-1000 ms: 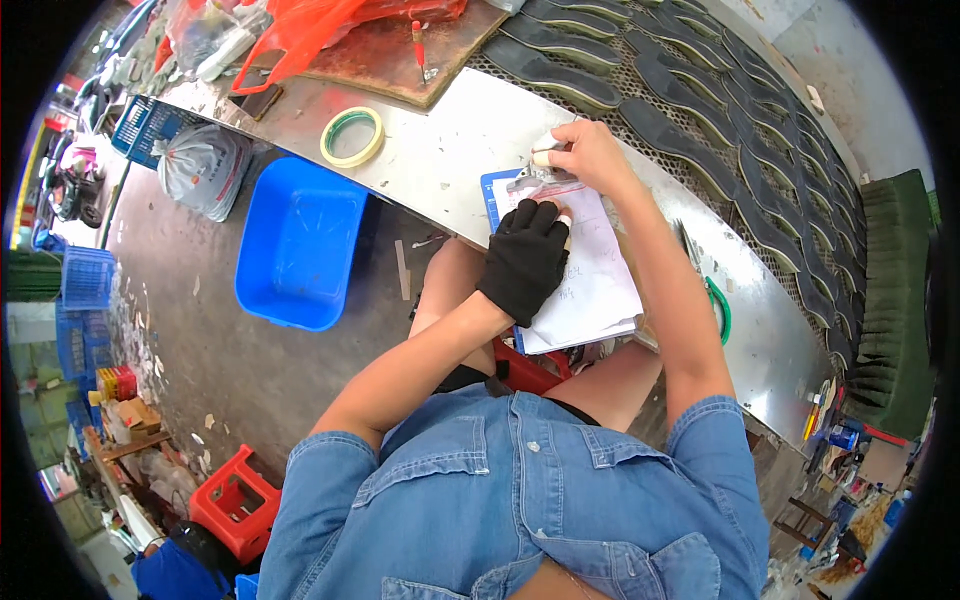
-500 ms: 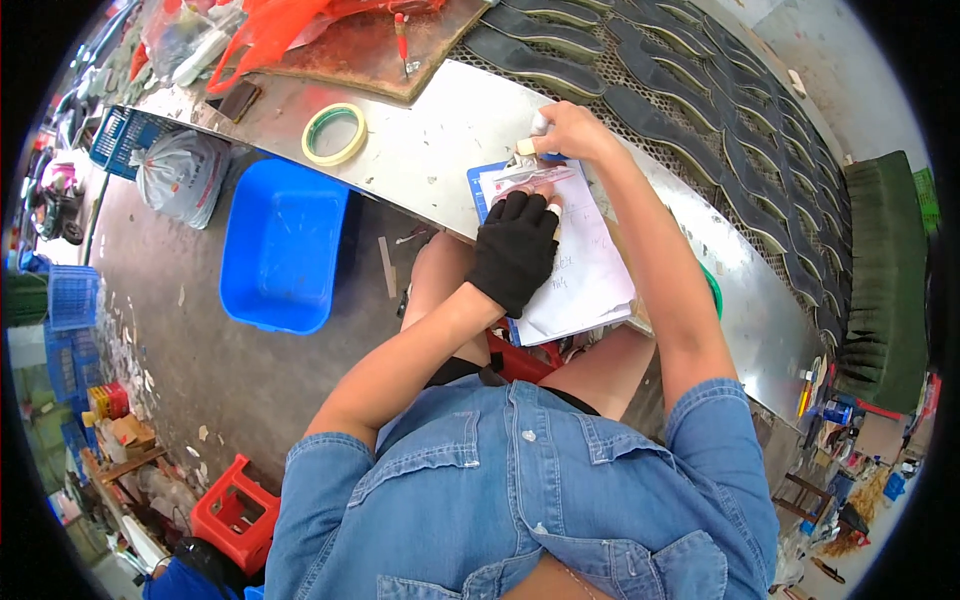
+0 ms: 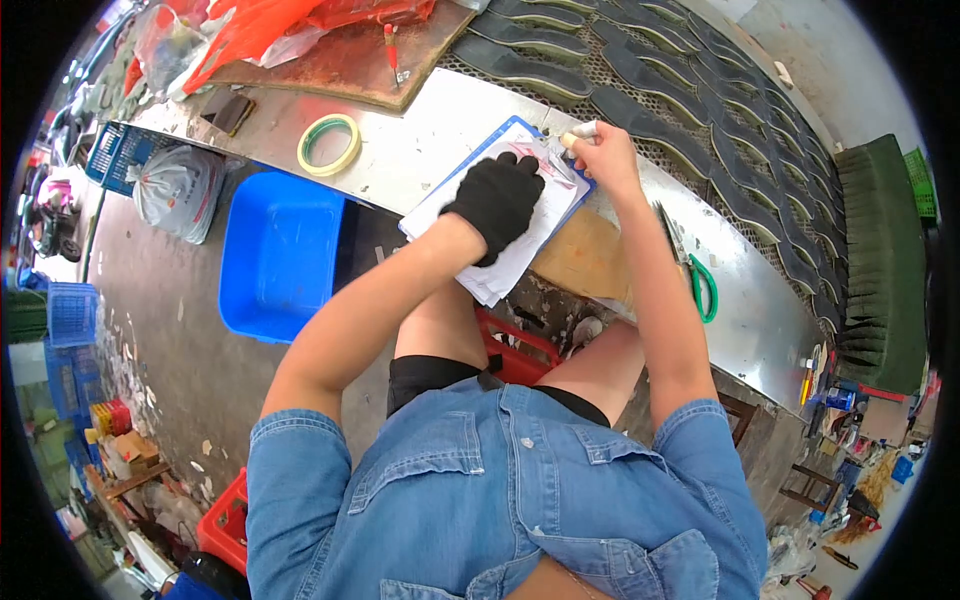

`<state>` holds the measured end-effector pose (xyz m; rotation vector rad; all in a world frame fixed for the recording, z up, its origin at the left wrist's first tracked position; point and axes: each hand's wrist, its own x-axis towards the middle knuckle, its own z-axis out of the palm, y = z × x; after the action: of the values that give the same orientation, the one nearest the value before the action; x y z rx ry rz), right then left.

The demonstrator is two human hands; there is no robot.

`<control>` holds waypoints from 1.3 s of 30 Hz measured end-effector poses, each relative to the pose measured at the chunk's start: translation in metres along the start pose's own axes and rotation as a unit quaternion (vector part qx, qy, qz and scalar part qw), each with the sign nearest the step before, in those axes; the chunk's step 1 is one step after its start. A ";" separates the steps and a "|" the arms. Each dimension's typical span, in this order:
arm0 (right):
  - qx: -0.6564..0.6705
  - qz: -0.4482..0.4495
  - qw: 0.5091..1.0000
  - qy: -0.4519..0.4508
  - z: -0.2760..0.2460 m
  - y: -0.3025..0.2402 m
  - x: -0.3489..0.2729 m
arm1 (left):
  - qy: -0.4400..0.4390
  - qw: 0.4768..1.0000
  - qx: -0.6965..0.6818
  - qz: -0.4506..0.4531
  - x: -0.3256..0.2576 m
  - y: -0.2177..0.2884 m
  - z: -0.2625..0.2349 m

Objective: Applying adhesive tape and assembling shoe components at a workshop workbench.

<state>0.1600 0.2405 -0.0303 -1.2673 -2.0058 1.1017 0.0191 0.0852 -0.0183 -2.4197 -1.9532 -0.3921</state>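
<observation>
A seated person's black-gloved left hand (image 3: 497,197) is pressing flat on a stack of white papers on a blue clipboard (image 3: 497,235) overhanging the near edge of a metal table (image 3: 420,140), while the bare right hand (image 3: 600,155) is pinching a white marker (image 3: 578,131) at the clipboard's far corner. The overhanging clipboard could tip off if the pressing hand were lifting. Beyond the clipboard, dark shoe soles (image 3: 700,100) are lying in rows on mesh; a tape roll (image 3: 329,145), green-handled scissors (image 3: 697,275) and a blue bin (image 3: 281,255) are sitting nearby in a cluttered workshop.

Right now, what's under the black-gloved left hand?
The black-gloved left hand presses on a stack of white paper sheets lying on a blue clipboard. The paper beneath the palm is covered, so any marks there are hidden.
</observation>
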 end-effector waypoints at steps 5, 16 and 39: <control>-0.351 -0.335 0.872 0.057 -0.014 -0.009 -0.030 | 0.091 0.990 -0.022 -0.107 -0.013 0.032 0.024; -0.434 -0.364 0.822 0.060 0.000 -0.007 -0.046 | 0.126 0.984 -0.057 -0.110 -0.017 0.033 0.026; -0.321 -0.266 0.893 -0.171 -0.026 0.011 0.003 | 0.121 0.988 0.003 -0.096 -0.014 0.039 0.040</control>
<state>0.1837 0.2552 -0.0253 -0.7084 -2.9023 0.4107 0.0618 0.0692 -0.0536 -2.0701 -2.0767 -0.6478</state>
